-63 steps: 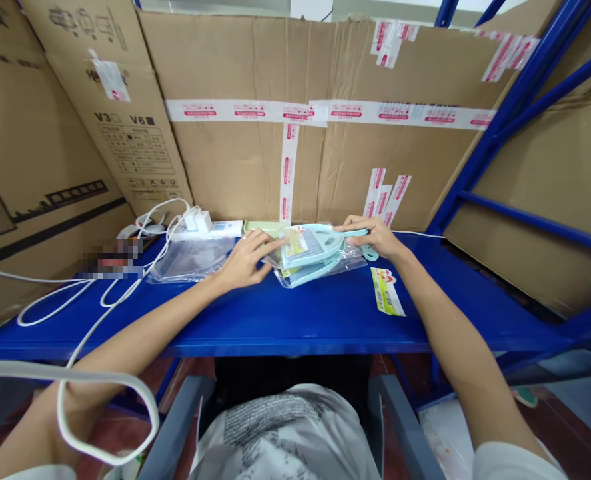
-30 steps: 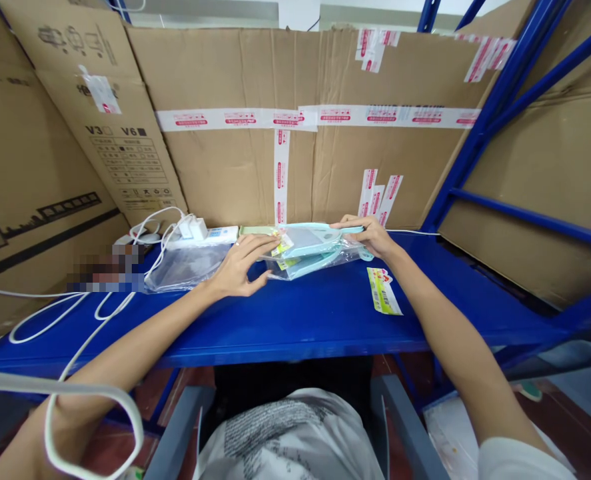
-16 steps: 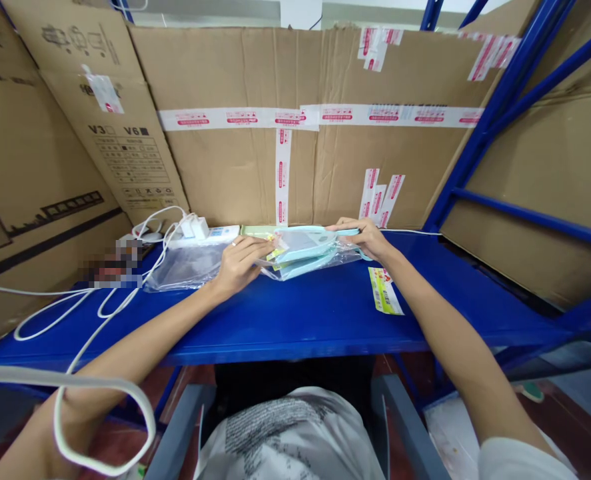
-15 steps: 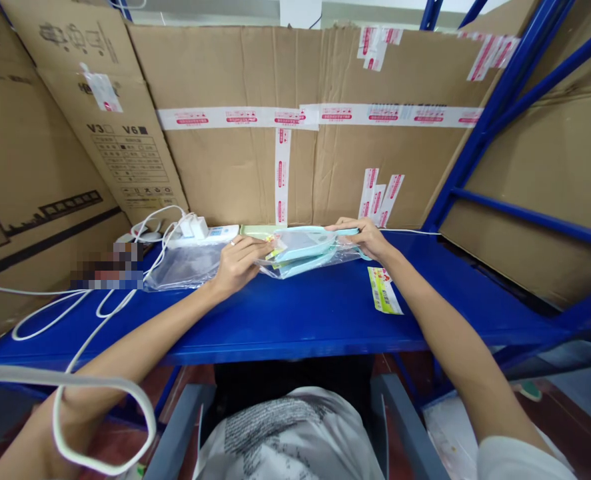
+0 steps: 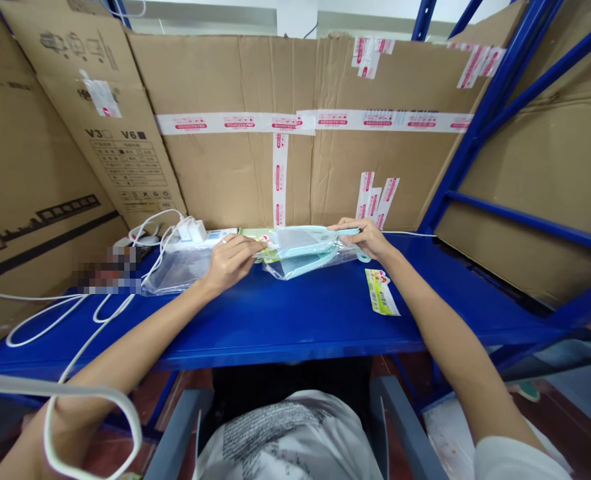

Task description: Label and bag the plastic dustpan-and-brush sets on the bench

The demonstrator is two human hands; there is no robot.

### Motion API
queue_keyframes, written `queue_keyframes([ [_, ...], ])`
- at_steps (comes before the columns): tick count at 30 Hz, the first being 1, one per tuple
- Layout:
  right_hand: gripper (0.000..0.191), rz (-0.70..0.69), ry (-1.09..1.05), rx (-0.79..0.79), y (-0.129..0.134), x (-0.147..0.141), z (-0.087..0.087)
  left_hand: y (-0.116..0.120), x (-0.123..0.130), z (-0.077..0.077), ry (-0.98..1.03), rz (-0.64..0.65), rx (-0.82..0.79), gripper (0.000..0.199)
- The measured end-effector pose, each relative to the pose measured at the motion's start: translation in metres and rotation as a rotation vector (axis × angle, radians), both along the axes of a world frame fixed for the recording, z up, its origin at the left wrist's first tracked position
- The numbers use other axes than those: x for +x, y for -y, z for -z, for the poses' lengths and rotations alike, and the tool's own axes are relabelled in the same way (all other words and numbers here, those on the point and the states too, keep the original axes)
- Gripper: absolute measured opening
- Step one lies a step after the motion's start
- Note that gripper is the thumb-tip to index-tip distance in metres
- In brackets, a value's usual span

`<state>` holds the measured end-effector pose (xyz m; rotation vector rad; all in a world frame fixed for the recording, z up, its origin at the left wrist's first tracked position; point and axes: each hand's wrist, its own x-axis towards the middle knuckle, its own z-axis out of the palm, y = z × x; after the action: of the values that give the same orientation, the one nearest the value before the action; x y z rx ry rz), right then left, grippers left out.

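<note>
Above the blue table, a flat pale panel with a light-blue rim [image 5: 305, 238] is held level, partly inside a clear plastic bag [image 5: 295, 270]. My right hand [image 5: 368, 237] is closed on the rim at its right end. A light-blue loop shows just under those fingers. My left hand [image 5: 232, 260] pinches the left end of the bag, beside a small yellow-green label [image 5: 270, 250]. Its fingertips partly hide what they grip, and whether the label lies inside the bag I cannot tell. A loose yellow-green and white card [image 5: 382, 292] lies on the table below my right hand.
The blue table [image 5: 285, 333] runs across in front of me, with cardboard walls [image 5: 225, 173] behind it. At the left are a white power strip with plugs [image 5: 192, 230], looping white cables [image 5: 125, 303] and a flat clear plastic packet [image 5: 175, 270]. Blue metal posts [image 5: 455, 167] stand at right.
My left hand has shifted slightly left, drawing the bag's left end outward, so more of the yellow-green label shows. My right hand keeps its grip on the rim. The camera view has tilted slightly.
</note>
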<state>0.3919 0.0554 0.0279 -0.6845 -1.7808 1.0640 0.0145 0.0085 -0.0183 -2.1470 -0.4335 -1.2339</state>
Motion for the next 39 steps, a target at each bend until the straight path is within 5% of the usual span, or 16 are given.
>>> queue_keyframes([
  [9,0.037,-0.057,0.082,-0.042,0.004,0.009,-0.007,-0.019,-0.046,-0.015,0.336,-0.29,0.095,0.012],
  [18,0.039,-0.222,0.415,0.187,-0.001,-0.02,0.018,-0.007,-0.018,-0.002,0.0,-0.179,0.129,0.043],
  [28,0.038,-0.346,0.706,0.289,-0.001,-0.023,0.022,0.005,0.0,0.006,-0.104,-0.081,0.036,0.025],
  [33,0.027,-0.229,0.476,0.389,0.023,-0.031,0.006,0.013,0.009,0.008,-0.125,-0.013,0.048,0.02],
  [36,0.036,-0.231,0.228,0.234,0.045,-0.05,0.006,0.019,0.018,0.009,-0.162,0.011,0.043,0.018],
  [39,0.055,-0.319,0.216,0.076,0.065,-0.074,0.02,0.024,0.025,0.011,-0.216,-0.045,0.078,0.016],
])
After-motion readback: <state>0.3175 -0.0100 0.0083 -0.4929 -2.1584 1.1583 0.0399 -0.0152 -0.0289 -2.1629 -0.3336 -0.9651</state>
